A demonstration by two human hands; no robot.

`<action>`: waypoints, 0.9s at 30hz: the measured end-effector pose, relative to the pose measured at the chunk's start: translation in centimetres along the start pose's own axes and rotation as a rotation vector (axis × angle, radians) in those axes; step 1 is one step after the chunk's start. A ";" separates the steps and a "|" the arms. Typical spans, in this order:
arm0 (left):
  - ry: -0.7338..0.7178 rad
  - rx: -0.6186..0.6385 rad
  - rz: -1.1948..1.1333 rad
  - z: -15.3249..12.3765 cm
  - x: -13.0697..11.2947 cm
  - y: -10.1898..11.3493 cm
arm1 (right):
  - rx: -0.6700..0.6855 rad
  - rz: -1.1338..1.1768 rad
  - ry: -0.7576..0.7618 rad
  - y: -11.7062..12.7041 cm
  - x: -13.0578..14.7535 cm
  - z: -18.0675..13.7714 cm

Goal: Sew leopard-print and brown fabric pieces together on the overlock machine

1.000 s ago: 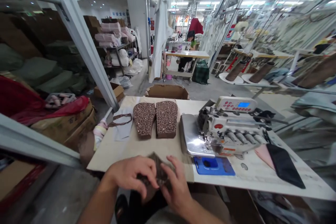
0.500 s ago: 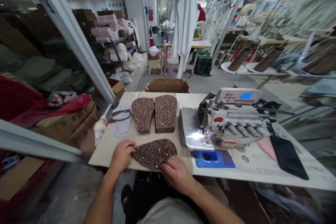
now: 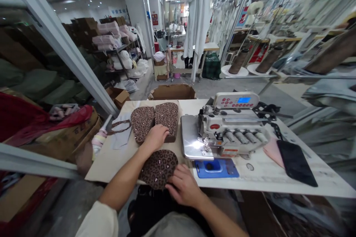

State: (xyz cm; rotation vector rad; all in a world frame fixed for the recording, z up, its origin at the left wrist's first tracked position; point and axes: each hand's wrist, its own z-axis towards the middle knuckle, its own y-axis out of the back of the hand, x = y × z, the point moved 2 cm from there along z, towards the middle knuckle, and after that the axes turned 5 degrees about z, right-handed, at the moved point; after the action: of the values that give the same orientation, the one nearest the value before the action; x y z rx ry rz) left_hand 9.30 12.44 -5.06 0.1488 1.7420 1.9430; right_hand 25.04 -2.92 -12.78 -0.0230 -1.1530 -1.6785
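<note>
A leopard-print fabric piece, brown and rounded at the end, lies at the front edge of the table. My right hand is closed on its right edge, thumb underneath and fingers on top. My left hand reaches across to the front of the right-hand stack of leopard-print pieces. Its fingers are bent and pressed together at that stack; what they pinch, if anything, is hidden. Beside it stands the left stack of leopard-print pieces, partly covered by my left hand and wrist.
An overlock sewing machine with a lit display stands right of the stacks, a blue plate before it. A black flat item lies far right. A leopard strip rests on white paper at left. Beyond the table is an open carton.
My left hand has let go of the fabric piece's left end and moved up and right to the stack. My right hand keeps its edge. The view has shifted right.
</note>
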 end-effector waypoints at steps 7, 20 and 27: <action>0.233 0.011 0.047 3.7 -0.3 0.6 | -0.188 0.200 -0.034 0.4 -0.6 0.0; -0.377 0.585 -0.993 -15.5 1.7 4.3 | 0.112 0.198 0.136 -0.1 1.9 -0.7; 0.383 -0.036 -0.421 -18.5 8.1 0.1 | 0.218 0.045 -0.633 0.9 -1.3 3.0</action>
State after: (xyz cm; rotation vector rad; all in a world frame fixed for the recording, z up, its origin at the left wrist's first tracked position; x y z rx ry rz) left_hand -5.36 -0.46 -10.10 -0.5925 1.7853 1.7607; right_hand 24.77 0.11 -11.23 -0.4669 -1.7839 -1.5358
